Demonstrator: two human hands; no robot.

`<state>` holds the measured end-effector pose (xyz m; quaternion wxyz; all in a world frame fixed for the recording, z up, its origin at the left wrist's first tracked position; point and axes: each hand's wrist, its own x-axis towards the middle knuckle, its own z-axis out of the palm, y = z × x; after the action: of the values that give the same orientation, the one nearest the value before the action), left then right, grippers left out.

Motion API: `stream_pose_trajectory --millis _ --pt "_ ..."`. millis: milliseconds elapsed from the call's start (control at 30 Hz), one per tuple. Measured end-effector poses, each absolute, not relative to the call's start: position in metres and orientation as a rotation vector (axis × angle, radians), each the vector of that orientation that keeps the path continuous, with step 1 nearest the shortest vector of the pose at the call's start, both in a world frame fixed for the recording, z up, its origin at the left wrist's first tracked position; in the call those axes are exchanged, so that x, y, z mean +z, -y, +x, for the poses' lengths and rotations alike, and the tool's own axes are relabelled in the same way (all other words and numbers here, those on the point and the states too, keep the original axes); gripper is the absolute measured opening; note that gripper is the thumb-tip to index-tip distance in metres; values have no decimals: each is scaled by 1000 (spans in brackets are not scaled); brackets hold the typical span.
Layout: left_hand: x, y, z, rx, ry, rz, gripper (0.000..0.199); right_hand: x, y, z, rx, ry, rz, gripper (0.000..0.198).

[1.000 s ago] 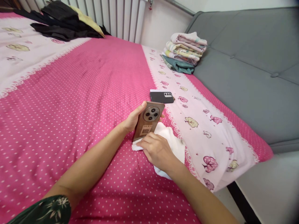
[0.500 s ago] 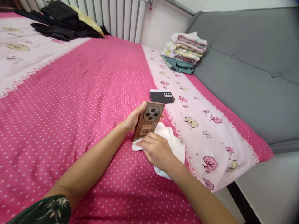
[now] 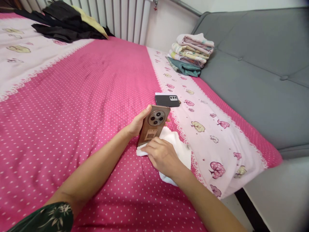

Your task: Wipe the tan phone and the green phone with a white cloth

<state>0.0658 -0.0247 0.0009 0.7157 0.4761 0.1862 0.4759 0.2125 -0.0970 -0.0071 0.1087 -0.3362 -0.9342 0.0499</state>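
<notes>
A bronze-brown smartphone [image 3: 158, 129] is tilted up with its back towards me, showing a round camera ring and a label with a barcode. My left hand [image 3: 139, 123] grips it from behind, thumb on the left edge and fingertips showing at the right edge. At the phone's lower end, my right hand [image 3: 160, 154] pinches a white cloth [image 3: 180, 148] against it. The rest of the cloth drapes beneath the right hand onto the bed. Just beyond the held phone lies a black smartphone [image 3: 166, 100], camera side up.
The pink dotted bedspread [image 3: 108, 83] spreads under everything. A stack of folded cloths [image 3: 190, 53] sits by the grey padded headboard [image 3: 253, 61]. Dark clothes [image 3: 65, 24] lie at the far left before a white radiator [image 3: 120, 19]. The bed's edge drops off at lower right.
</notes>
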Motion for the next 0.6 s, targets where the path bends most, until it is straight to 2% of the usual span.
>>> stream_pose_trajectory --millis 600 --pt "-1 24 65 1047 -403 1046 80 -7 97 211 144 2752 -993 24"
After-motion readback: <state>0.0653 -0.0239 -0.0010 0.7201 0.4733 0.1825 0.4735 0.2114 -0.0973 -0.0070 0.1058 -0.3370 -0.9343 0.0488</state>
